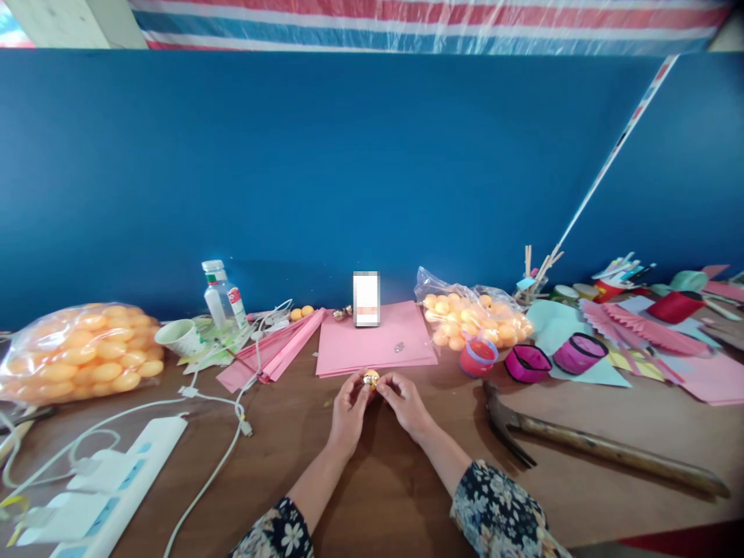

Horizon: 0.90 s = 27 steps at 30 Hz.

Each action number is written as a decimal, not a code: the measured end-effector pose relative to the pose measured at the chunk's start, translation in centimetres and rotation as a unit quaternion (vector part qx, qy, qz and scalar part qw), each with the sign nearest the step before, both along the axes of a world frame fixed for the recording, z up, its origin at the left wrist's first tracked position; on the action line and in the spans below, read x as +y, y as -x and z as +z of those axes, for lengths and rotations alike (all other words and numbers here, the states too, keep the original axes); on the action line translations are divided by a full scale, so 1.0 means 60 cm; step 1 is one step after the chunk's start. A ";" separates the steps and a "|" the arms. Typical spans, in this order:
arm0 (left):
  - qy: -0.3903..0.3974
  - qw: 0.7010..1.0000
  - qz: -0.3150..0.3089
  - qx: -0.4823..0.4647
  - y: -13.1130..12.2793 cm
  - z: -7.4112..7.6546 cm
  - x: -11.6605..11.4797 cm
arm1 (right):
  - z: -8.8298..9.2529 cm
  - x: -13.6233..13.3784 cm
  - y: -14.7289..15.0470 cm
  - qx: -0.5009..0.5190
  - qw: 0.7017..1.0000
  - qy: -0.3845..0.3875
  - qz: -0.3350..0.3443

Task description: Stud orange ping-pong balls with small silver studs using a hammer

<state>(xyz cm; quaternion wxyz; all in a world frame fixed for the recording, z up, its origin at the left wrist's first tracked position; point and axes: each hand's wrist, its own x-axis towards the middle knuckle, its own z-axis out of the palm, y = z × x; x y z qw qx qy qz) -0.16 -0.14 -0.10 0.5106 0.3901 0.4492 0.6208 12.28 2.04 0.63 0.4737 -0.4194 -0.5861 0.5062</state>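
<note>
Both my hands meet above the brown table, just in front of a stack of pink paper [360, 349]. Between the fingertips is a small orange ball [370, 374] with shiny silver bits at its front, too small to make out. My left hand [347, 415] is closed on the ball from the left, thumb toward me. From the right, my right hand [408, 407] pinches at the same ball with thumb and forefinger. A small silver piece [398, 347] lies on the pink paper, and a blurred white upright rectangle [366, 298] stands at its back.
Bags of orange balls [87, 349] lie at left and behind right [465, 314]. A hammer [604, 446] lies at right, near purple fabric rings [528, 363] and a red cup [478, 358]. A white power strip [116, 496] and cables occupy the left, with a bottle [224, 298] behind.
</note>
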 end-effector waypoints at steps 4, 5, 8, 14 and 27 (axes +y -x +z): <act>0.003 1.000 0.004 0.007 0.001 0.000 0.000 | 0.001 0.001 0.000 -0.003 1.000 0.004 0.002; 0.003 1.000 0.005 0.009 0.001 0.000 0.000 | 0.001 0.000 0.000 -0.003 1.000 0.005 0.003; 0.003 1.000 0.005 0.013 0.000 -0.001 0.000 | 0.001 -0.001 0.000 -0.004 1.000 0.008 0.004; 0.003 1.000 0.005 0.023 0.001 -0.003 0.001 | 0.005 -0.003 0.001 -0.004 1.000 0.009 0.009; 0.001 0.999 0.010 0.033 0.002 -0.002 0.001 | -0.005 0.000 -0.001 -0.015 1.000 0.007 0.012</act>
